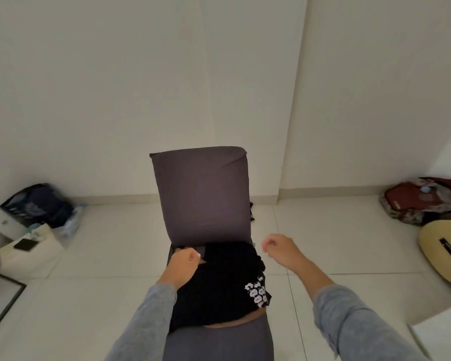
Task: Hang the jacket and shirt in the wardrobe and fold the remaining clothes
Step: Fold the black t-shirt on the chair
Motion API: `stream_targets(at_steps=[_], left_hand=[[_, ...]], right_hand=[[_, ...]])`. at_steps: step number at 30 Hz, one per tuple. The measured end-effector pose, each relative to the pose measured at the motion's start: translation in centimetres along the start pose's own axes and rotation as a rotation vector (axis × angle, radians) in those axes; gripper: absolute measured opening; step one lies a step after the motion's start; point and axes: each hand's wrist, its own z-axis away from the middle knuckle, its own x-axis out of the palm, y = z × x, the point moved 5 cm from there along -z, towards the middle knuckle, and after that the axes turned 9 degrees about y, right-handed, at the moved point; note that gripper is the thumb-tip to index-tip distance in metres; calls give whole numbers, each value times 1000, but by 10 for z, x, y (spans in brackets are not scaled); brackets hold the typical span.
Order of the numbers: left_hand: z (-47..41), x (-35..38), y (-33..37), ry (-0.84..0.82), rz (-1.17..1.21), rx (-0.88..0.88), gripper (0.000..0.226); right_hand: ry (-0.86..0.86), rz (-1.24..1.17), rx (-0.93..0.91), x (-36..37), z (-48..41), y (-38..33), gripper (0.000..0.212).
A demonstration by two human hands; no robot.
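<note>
Black printed clothes point(219, 282) lie on a grey padded chair point(201, 194) over white floor tiles point(102, 256). Right hand point(279, 250) curled, empty; left hand point(184, 260) curled, grip unclear.

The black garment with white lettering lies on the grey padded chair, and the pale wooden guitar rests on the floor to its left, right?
Not quite: the head view shows the pale wooden guitar resting on the floor to the right of the grey padded chair. The black garment with white lettering does lie on it.
</note>
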Motion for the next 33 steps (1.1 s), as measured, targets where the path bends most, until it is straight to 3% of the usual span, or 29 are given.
stream_targets(at_steps=[10,14,18,24,26,31,33], left_hand=[[-187,119,-41,-300,-84,38,21],[-227,159,-64,-331,-173,98,27],[-253,194,-91,-328,-208,141,38],[-266,239,-108,-385,-392,267,59],[-266,246,-111,-375,-474,296,62],[-264,254,-112,-287,-615,377,43],[-261,254,-109,-281,-646,419,41]], right_hand=[[-119,207,285,128,-125,107,23],[-151,247,339,180,-156,132,20],[-95,251,291,212,-187,145,50],[-43,294,285,239,-222,159,70],[-30,345,306,243,-225,164,64],[75,346,309,239,-224,169,17],[43,392,281,236,-222,170,13]])
